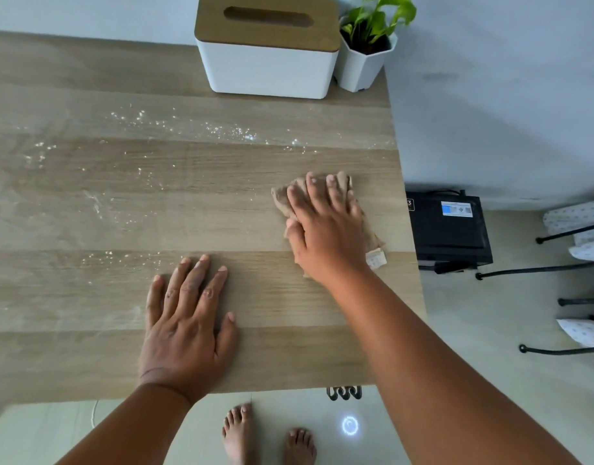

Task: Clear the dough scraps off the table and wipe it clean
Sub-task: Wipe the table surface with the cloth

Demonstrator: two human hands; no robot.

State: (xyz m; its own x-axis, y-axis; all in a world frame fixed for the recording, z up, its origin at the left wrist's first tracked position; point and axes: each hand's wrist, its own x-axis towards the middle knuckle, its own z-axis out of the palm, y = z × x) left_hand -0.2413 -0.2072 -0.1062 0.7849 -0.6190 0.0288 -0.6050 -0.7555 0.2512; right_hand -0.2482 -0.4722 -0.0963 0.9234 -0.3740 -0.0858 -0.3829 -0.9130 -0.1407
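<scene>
Right hand [326, 229]: lay flat on a tan cloth [366, 229] near the right edge of the wooden tabletop [87, 357], fingers [310, 186] straight and slightly spread, pressing the cloth down. A small label showed at the cloth's near corner.

Left hand [185, 327]: rested palm-down on the bare tabletop near the front edge, fingers straight and apart, holding nothing.

Flour specks [235, 131]: scattered in a band across the middle and left of the tabletop.

Tissue box [267, 58] and potted plant [369, 45]: stood side by side at the far edge.
</scene>
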